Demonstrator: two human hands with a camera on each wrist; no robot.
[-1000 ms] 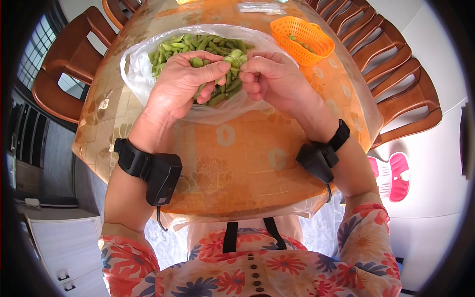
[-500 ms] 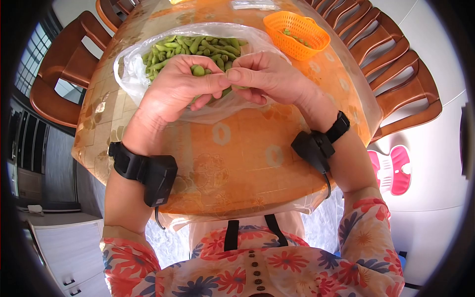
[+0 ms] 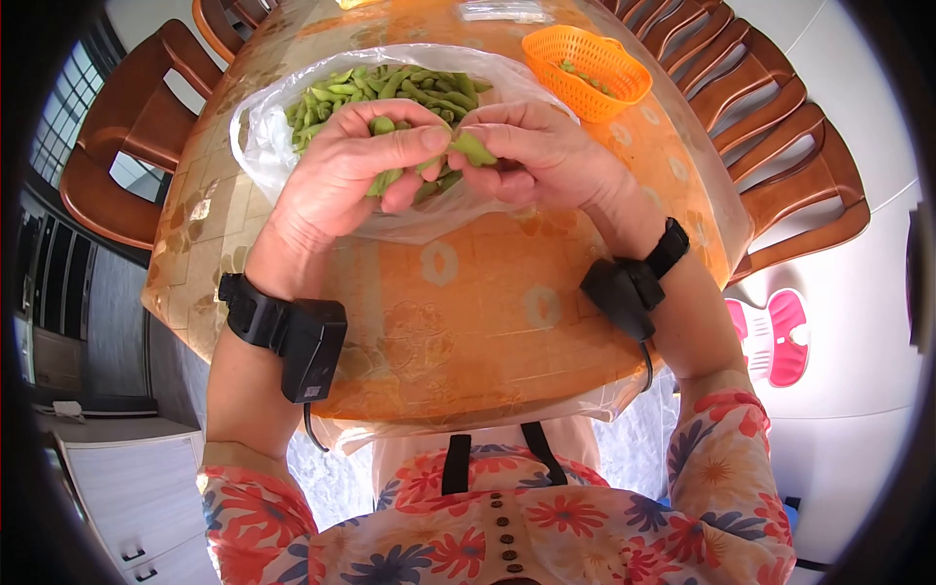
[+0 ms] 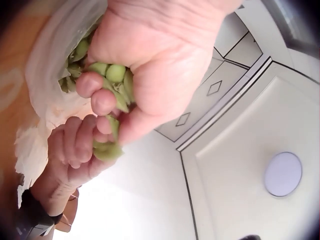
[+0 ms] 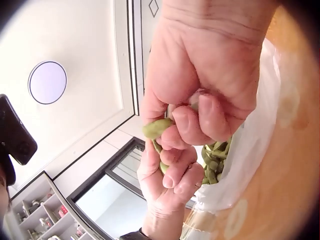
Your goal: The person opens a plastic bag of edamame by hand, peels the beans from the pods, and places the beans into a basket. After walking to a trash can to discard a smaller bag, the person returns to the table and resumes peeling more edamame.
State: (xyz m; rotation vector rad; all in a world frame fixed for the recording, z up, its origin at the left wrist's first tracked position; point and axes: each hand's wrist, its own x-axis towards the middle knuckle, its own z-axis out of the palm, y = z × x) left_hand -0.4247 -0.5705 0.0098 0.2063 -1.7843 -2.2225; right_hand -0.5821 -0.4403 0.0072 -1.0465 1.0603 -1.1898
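Note:
Over the bag of pods, both hands meet at the fingertips. My left hand (image 3: 356, 161) keeps shelled green beans (image 4: 116, 73) and pod pieces under its curled fingers. Between its thumb and finger it also pinches one end of a green soybean pod (image 3: 474, 149). My right hand (image 3: 546, 156) pinches the pod's other end, which sticks out past the thumb in the right wrist view. Below the hands, the clear plastic bag (image 3: 255, 136) lies open with many green pods (image 3: 327, 96) inside, partly hidden by the hands.
An orange perforated basket (image 3: 570, 93) with a few green beans stands right of the bag. A clear plastic packet (image 3: 502, 11) lies at the table's far end. Wooden chairs (image 3: 819, 175) line both sides of the patterned table (image 3: 439, 341).
A split pod showed between the fingertips one second ago; then the thumbs came together over it. Now the right fingers are turned and a green pod end shows between them.

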